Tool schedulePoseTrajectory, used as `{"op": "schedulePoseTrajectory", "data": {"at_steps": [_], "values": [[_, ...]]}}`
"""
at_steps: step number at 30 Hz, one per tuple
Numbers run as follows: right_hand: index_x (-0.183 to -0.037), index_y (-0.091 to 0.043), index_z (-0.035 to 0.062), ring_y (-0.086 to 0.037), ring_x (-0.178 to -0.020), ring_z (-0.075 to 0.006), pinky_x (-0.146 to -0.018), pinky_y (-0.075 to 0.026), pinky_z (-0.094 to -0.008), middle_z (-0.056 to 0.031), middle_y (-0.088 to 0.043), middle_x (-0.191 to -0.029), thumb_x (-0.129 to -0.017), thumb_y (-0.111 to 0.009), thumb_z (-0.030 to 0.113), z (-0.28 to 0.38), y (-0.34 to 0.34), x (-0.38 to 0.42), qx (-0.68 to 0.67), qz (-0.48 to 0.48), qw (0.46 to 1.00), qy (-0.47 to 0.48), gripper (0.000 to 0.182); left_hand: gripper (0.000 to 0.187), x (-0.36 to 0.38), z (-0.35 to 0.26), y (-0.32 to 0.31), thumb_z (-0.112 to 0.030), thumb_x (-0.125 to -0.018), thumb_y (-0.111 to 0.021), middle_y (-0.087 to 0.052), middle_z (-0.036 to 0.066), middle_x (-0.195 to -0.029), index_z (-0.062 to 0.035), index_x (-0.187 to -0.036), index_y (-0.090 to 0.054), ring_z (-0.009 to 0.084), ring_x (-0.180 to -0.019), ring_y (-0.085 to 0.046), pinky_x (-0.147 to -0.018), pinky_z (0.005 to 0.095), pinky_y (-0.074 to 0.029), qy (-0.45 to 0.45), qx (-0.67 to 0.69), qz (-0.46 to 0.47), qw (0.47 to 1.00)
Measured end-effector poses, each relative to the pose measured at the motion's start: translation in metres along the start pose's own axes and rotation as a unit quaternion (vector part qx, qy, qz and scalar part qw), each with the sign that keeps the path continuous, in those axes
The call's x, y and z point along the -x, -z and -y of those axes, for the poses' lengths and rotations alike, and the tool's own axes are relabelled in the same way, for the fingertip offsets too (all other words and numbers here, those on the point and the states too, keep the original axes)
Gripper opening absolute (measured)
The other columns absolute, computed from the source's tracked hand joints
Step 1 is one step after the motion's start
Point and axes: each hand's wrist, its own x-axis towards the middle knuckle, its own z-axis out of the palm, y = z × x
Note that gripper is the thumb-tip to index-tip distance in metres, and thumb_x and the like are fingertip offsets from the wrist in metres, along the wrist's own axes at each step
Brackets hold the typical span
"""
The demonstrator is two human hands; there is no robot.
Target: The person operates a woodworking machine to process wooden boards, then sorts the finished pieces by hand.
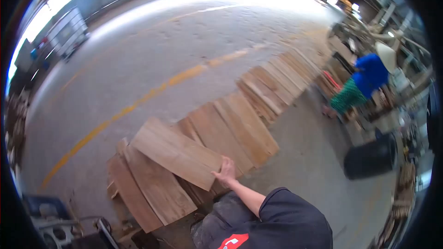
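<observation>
My right hand grips the near right end of a light brown wooden board, thumb and fingers at its edge. This board lies slantwise over the stack, its far end sticking out past the boards underneath. Below it and to the left are a longer board and a redder brown board, side by side. Just beyond my hand, more wide boards lie next to each other. My left hand is out of the frame.
Another group of boards continues the row farther off. A person in a blue top works at the right, near a black bin. A yellow line crosses the concrete floor. A caged white container stands far left.
</observation>
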Motion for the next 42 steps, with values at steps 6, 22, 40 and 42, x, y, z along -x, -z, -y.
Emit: {"op": "schedulePoseTrajectory", "data": {"at_steps": [6,22,40,42], "values": [[-0.156,-0.047,0.0032,-0.052,-0.145,-0.0389,-0.12,-0.046,-0.0498,-0.0211,-0.054,-0.153,-0.066,-0.096,0.062,0.01,-0.032,-0.117,-0.132,0.171,0.976,0.004,0.118,0.046,0.015,-0.015,-0.033,-0.04,-0.104,-0.059,-0.075,0.017,-0.12,-0.0023,-0.126,-0.072,0.0274,-0.11,-0.07,-0.094,0.0442,-0.055,0.053,0.021,-0.052,0.997],[-0.114,-0.081,-0.001,-0.077,-0.107,-0.0307,-0.096,-0.057,-0.0459,-0.0189,-0.082,-0.107,-0.098,-0.06,0.079,0.028,-0.059,-0.13,-0.126,0.332,0.933,-0.052,0.084,0.071,0.097,0.043,-0.053,-0.059,-0.097,-0.066,-0.075,0.021,-0.123,0.0001,-0.137,-0.068,0.0294,-0.112,-0.071,-0.093,0.0452,-0.056,0.122,-0.012,-0.074,0.99],[-0.131,-0.051,-0.0104,-0.069,-0.119,-0.0515,-0.101,-0.056,-0.055,-0.0388,-0.071,-0.121,-0.101,-0.073,0.049,0.118,-0.098,0.062,-0.111,0.397,0.91,0.039,0.07,0.118,-0.014,-0.043,-0.01,-0.089,-0.081,-0.07,-0.067,0.018,-0.138,-0.0011,-0.157,-0.049,0.0295,-0.117,-0.066,-0.103,0.0449,-0.051,0.193,0.326,-0.161,0.911],[-0.132,-0.05,-0.0123,-0.069,-0.119,-0.0515,-0.101,-0.056,-0.0546,-0.0398,-0.07,-0.121,-0.101,-0.073,0.049,0.117,-0.096,0.075,-0.082,0.42,0.903,0.037,0.073,0.118,-0.025,-0.058,-0.024,-0.088,-0.082,-0.07,-0.064,0.017,-0.144,-0.0023,-0.159,-0.047,0.0306,-0.122,-0.066,-0.106,0.0464,-0.05,0.155,0.386,-0.128,0.9]]}}
